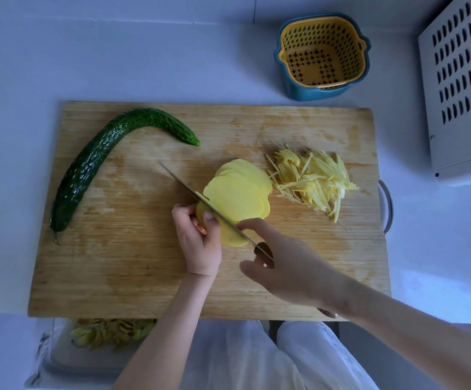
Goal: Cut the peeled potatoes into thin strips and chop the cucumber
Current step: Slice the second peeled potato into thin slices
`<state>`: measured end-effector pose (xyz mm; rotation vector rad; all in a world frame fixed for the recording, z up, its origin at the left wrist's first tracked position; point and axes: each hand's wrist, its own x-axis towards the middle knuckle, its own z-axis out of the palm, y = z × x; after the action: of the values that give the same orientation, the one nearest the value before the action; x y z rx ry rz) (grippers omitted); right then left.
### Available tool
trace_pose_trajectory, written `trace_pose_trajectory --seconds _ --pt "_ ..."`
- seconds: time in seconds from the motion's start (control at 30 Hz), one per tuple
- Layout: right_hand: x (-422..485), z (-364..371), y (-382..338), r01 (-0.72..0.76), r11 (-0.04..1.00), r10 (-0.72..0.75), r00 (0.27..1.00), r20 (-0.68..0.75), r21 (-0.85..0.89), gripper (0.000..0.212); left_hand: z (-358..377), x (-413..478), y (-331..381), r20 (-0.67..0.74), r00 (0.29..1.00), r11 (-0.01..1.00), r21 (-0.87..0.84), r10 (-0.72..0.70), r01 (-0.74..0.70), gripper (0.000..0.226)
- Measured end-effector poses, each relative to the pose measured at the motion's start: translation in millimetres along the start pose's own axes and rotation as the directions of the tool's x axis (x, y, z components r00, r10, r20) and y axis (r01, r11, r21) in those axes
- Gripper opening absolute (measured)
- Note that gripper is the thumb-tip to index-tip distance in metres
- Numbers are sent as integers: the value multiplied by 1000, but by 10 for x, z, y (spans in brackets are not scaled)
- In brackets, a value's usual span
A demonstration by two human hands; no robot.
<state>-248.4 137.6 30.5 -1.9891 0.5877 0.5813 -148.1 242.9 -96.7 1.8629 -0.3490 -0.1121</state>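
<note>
A: Where's the potato sitting?
B: Mid-board. The cutting board (116, 277) is lying on the white surface (17, 66). The potato (200, 213) is sitting near the board's middle, a touch toward the near edge. The knife (185, 184) is standing in it, with the blade running far-left to near-right.
A: Grips?
B: The left grip (200, 240) is clamping the uncut end of the potato, fingers curling round it on the left of the blade, with one fingertip just beside the steel. The right grip (290, 268) is wrapping the knife's dark handle, and its index finger is reaching forward along the blade.
A: Cut stock?
B: The slices (240, 195) are leaning in an overlapping fan on the right of the blade. The strips (313, 181) are lying in a loose pile just right of that fan, toward the board's right end.
A: Cucumber?
B: The cucumber (96, 161) is lying whole on the board's left half, curving from near-left up to far-middle. It's sitting well apart from the knife.
A: Anything off-board?
B: A yellow strainer basket (349, 60) is nesting in a blue bowl (313, 94) on the surface, beyond the board's far-right corner. A grey vented box (462, 80) is standing at the right edge. Peels (110, 332) are showing below the board's near-left edge. I cannot tell what is holding them.
</note>
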Motion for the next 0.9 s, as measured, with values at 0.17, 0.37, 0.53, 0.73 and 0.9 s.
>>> trace_pose_trajectory --seconds 0.17,0.37,0.53,0.73,0.9 --pt "28 -67 48 -212 793 147 976 158 571 27 -34 -53 150 33 993 993 -11 -113 114 28" --pt "97 59 106 -146 889 139 989 49 434 16 -79 -73 432 174 920 931 -33 -352 363 21" --pt "275 -46 47 -119 989 113 991 67 85 43 -95 -3 427 191 919 938 30 -346 346 27" --pt "454 -170 -29 -44 952 37 999 -30 -304 43 -79 -20 434 155 924 935 -6 -349 354 41" --pt "533 -194 -48 79 737 -144 989 -42 -671 26 -72 -19 410 148 922 930 -23 -359 366 35"
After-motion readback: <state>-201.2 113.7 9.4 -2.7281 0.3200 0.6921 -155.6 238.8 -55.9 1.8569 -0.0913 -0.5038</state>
